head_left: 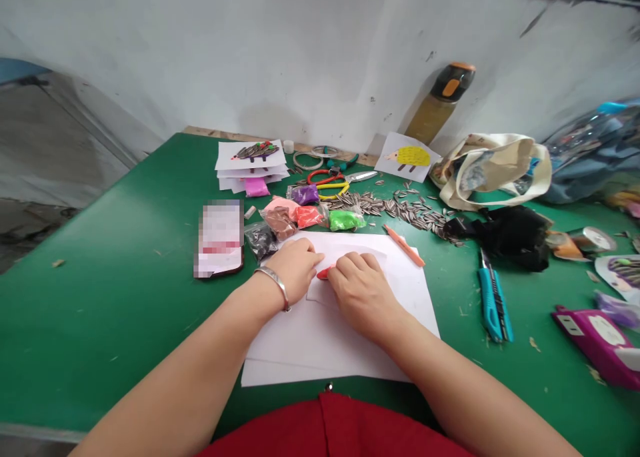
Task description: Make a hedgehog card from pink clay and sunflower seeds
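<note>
Red clay lump (325, 273) sat on top sheet of white paper (320, 333), at the fingertips of both hands. Head view only. Left hand (294, 269), metal bangle (274, 285) on wrist, had fingers together and angled down, tips at the lump's left end. Right hand (363, 294) was curled, its fingers (357, 265) pressed together on the paper and hiding part of the lump. Pinch on the lump: cannot tell, contact hidden. Sound practice here was light fingertip contact on the clay with the rest of the hand weighting the sheet, so the paper would not slide. Orange stick (404, 245) lay just beside the sheet. Further out: clay packets (304, 194), sunflower seeds (400, 210), red-and-yellow scissors (327, 185), hedgehog drawing (256, 160). Blue utility knife (494, 303) lay on green table (75, 323). Phone (219, 238) was pixelated. No brand or writing was legible, magenta case (597, 347) included.
</note>
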`<state>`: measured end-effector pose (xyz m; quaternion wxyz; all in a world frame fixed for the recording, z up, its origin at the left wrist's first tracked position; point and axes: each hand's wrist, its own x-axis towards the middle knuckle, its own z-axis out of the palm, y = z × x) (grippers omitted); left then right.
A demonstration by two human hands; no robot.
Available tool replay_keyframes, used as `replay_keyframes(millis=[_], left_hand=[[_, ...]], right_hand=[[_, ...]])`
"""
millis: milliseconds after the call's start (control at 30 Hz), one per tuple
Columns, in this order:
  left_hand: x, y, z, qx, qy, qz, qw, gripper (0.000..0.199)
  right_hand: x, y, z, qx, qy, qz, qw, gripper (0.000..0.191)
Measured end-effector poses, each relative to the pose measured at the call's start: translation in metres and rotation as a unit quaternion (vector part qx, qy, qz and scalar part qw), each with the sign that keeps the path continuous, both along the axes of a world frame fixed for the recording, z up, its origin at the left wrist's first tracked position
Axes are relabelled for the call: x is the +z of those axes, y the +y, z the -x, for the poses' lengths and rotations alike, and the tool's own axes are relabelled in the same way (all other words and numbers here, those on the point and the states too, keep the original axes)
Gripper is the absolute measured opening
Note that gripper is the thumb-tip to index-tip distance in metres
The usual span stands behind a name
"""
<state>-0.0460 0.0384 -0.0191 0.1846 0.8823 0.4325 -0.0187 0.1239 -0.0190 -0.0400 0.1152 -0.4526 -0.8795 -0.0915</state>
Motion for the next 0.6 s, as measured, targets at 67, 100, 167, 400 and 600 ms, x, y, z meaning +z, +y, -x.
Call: replay_keyframes(millis=[67,100,167,400,600], left_hand=[[0.0003,-0.0003,-0.0003,0.001,0.002,0.001,1.0,0.024],[0.0006,-0.0003,-0.0005,0.0,0.006,0.002,1.0,0.024],[0.0013,-0.0001,-0.0009,-0.004,0.012,0.002,1.0,0.024],[0.0018,-0.0001,-0.002,-0.001,0.018,0.0,1.0,0.024],[-0.0003,-0.0005,-0.0005,-0.006,0.016,-0.009,1.0,0.022]], right_hand=[[-0.0009,-0.0004,-0.0003,-0.002,0.001,-0.003,1.0,0.015],[-0.0011,-0.0009,-0.0007,-0.003,0.003,-0.002,1.0,0.014],[-0.001,-0.0018,-0.0014,-0.003,0.01,0.002,1.0,0.014],[0.0009,0.0008,-0.0023,-0.014,0.006,0.001,1.0,0.013],[0.0027,-0.0006,-0.0053,0.002,0.009,0.011,1.0,0.014]])
